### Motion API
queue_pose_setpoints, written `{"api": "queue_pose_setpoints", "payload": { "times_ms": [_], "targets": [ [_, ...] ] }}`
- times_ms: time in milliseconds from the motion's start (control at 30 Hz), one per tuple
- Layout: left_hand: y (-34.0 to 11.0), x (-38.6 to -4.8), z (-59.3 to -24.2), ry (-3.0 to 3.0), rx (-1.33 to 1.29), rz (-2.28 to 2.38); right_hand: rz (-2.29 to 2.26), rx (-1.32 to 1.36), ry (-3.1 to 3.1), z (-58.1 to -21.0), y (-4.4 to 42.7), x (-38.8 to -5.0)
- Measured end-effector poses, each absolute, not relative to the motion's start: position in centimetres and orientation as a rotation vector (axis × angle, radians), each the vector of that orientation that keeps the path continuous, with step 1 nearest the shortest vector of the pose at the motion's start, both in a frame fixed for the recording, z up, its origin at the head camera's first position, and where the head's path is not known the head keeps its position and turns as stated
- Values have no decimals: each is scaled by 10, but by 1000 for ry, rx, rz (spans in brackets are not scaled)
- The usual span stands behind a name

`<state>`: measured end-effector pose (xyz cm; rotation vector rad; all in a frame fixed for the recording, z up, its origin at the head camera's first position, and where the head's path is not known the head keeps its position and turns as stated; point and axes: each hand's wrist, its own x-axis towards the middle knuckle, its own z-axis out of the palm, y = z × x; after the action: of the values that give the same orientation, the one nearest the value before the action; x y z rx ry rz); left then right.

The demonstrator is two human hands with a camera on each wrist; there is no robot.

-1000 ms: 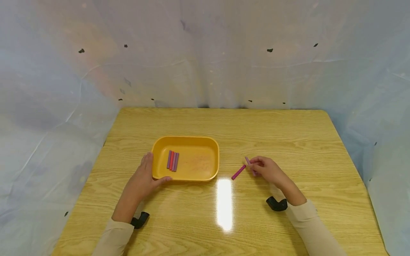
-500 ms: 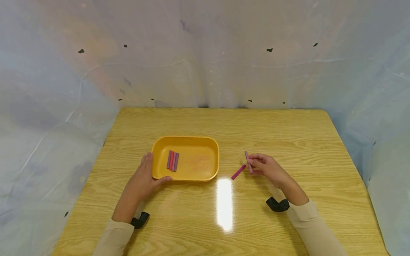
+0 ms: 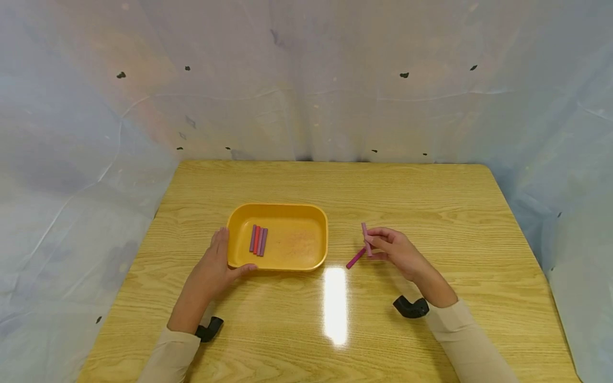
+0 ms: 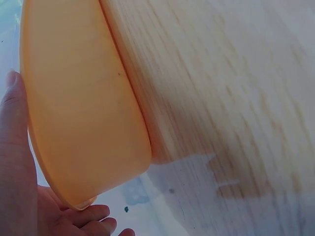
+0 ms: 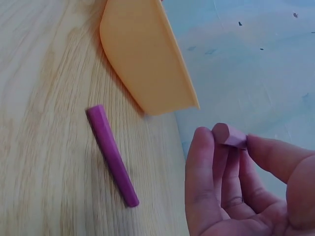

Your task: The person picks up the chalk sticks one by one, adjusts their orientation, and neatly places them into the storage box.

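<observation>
My right hand [image 3: 396,252] pinches a mauve crayon-like stick [image 3: 366,239] between thumb and fingers, lifted off the table. Its flat, faceted end shows in the right wrist view. Below it, a darker magenta stick [image 5: 113,155] lies on the table, its far end partly behind the held one in the head view. My left hand [image 3: 215,268] holds the left end of a yellow tray [image 3: 278,268], thumb along the near side and fingers around the end. Inside the tray, at its left, several purple sticks and a red stick [image 3: 257,240] lie side by side.
The wooden table [image 3: 412,197] stretches around the tray, with a bright reflection in front. Pale sheeting [image 3: 306,106] hangs behind and at both sides. A black wrist piece [image 3: 411,307] sits by the right wrist, another [image 3: 209,330] by the left.
My right hand has raised the mauve stick from the table and shifted slightly left, over the end of the magenta stick. The left hand and tray have stayed still.
</observation>
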<state>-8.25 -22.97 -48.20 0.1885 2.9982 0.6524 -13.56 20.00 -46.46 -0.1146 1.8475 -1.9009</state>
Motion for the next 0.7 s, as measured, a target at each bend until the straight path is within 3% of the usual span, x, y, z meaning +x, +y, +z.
{"api": "queue_pose_setpoints", "payload": {
  "times_ms": [700],
  "targets": [
    [-229,-82,-481,2991,176,648,-1920,-122,1771,-456,166,-138]
  ]
}}
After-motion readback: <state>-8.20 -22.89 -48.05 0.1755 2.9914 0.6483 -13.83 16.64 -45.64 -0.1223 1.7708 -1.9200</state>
